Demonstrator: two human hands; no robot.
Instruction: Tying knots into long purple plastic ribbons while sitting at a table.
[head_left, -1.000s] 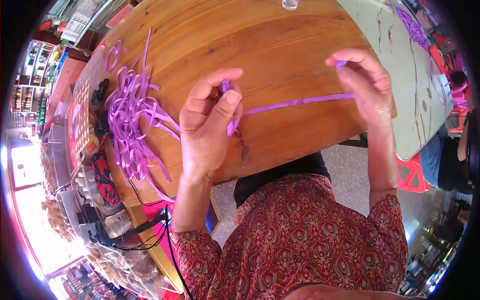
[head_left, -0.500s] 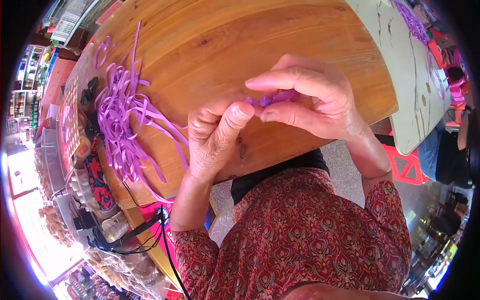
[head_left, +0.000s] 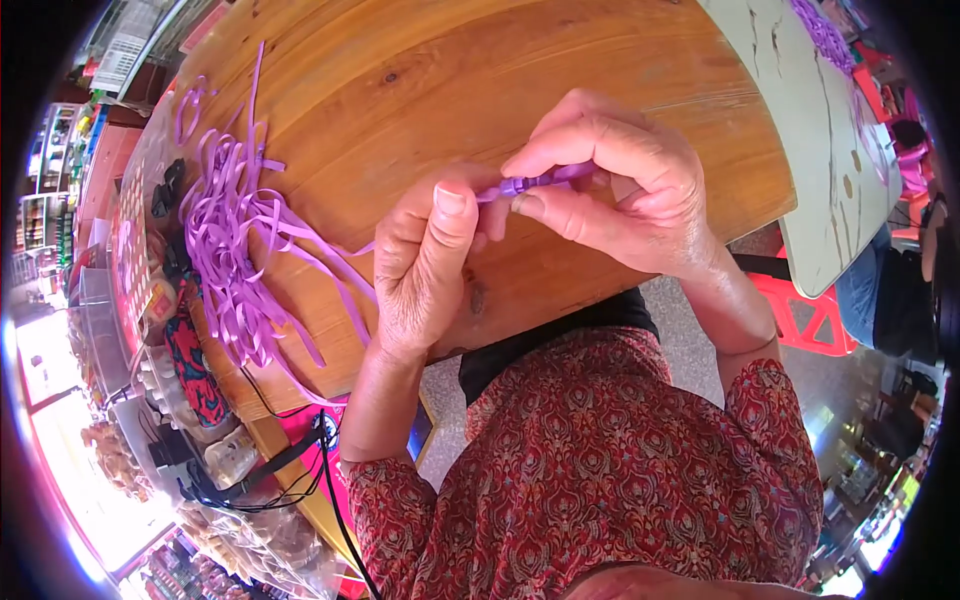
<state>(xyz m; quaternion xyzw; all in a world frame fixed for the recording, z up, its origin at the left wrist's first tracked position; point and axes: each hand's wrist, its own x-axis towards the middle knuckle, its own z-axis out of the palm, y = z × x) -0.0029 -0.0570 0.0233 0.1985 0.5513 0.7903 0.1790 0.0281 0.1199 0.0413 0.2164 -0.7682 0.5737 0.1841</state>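
A narrow purple ribbon (head_left: 488,194) is stretched between my hands over the wooden table. On it, a small darker purple piece (head_left: 515,186), perhaps a clip or a knot, shows at my right fingertips. My left hand (head_left: 425,260) is closed on the ribbon, thumb up, with its other fingers partly hidden. With thumb and forefinger my right hand (head_left: 640,190) pinches the ribbon beside the small piece. Purple band also shows inside the curl of the right fingers. A heap of loose purple ribbons (head_left: 225,230) lies left of my left hand, some strands running toward it.
The wooden table (head_left: 430,110) curves along its right side, beside a white marbled table (head_left: 825,150) bearing more purple strands (head_left: 825,38). Bags, boxes and black cables (head_left: 325,450) crowd the left edge. A red plastic stool (head_left: 805,315) stands at the right, near another person's leg.
My right hand has shifted slightly up and left. The left hand has tilted its thumb upward and moved slightly left, so more of the ribbon and small purple piece shows between them.
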